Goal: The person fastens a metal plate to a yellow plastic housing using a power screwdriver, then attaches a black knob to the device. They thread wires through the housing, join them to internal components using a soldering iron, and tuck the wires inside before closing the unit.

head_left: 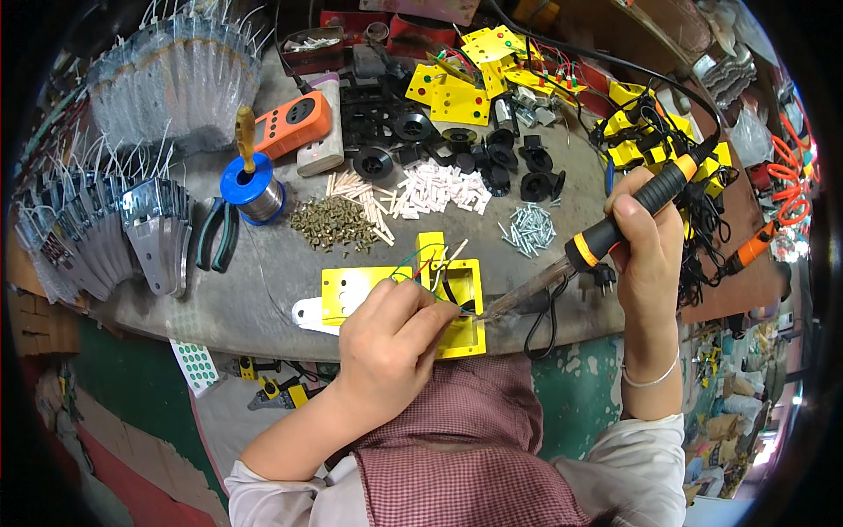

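My right hand (648, 237) grips a soldering iron (527, 290) with a black and orange handle. Its tip points down and left, at the right part of an open yellow plastic box (471, 290). My left hand (386, 342) is closed in a pinch by the box, its fingertips on a thin wire (467, 309) close to the iron's tip. Green, red, white and black wires come out of the box. Beside it lies a yellow panel with holes (351, 290), partly behind my left hand, and a white metal tab (309, 314) sticks out beneath.
Behind the box lie piles of brass screws (334, 226), white sleeves (442, 189) and silver screws (529, 228). A solder spool (255, 193), pliers (217, 235) and an orange meter (294, 123) are to the left. Black cords (698, 237) tangle at right.
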The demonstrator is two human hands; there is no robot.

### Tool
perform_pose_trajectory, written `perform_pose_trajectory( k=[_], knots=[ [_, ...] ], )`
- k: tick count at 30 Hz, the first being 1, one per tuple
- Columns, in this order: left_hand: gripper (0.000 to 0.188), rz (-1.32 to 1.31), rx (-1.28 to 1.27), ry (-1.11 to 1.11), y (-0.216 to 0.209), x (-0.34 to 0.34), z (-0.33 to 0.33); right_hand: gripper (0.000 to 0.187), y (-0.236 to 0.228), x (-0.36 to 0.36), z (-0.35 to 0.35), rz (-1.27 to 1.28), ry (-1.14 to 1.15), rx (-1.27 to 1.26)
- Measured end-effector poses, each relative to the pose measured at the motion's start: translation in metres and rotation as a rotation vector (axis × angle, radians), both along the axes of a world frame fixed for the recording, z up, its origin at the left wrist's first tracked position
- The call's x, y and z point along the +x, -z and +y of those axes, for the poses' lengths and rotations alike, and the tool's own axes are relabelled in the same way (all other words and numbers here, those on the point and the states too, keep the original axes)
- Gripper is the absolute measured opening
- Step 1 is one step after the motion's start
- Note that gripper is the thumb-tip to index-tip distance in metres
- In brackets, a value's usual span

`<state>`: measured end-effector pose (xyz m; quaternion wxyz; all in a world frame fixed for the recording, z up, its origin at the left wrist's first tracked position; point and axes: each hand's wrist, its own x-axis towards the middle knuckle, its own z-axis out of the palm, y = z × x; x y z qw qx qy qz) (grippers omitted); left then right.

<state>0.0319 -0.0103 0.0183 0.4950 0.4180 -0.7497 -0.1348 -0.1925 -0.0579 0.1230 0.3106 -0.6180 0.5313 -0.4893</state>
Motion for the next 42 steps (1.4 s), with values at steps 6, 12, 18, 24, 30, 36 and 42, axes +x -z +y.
perform_pose_trajectory(
  k=[6, 12, 18, 24, 30, 36, 42],
  knots=[
    [0.022, -0.08, -0.018, 0.005, -0.001, 0.0, 0.002, 0.021, 0.0, 0.0, 0.002, 0.001, 0.013, 0.005],
    [0.024, -0.112, -0.013, -0.025, -0.007, 0.012, 0.009, 0.032, 0.002, 0.004, 0.001, 0.032, 0.08, -0.003],
    [0.026, -0.264, -0.1, -0.413, -0.004, 0.067, -0.002, 0.034, 0.003, -0.01, -0.004, 0.037, 0.106, -0.007],
    [0.012, -0.116, 0.04, -0.609, 0.026, 0.095, -0.017, 0.02, -0.002, -0.023, -0.016, -0.111, 0.047, 0.007],
    [0.012, 0.043, 0.243, -0.545, 0.029, 0.084, -0.012, 0.025, 0.004, 0.011, -0.091, -0.274, 0.046, -0.143],
    [0.011, 0.068, 0.307, -0.56, 0.034, 0.083, -0.003, 0.022, 0.053, 0.095, -0.219, -0.113, -0.284, -0.388],
    [0.014, 0.048, 0.331, -0.507, 0.037, 0.082, -0.019, 0.049, 0.087, 0.098, -0.271, 0.241, -0.159, -0.001]
  ],
)
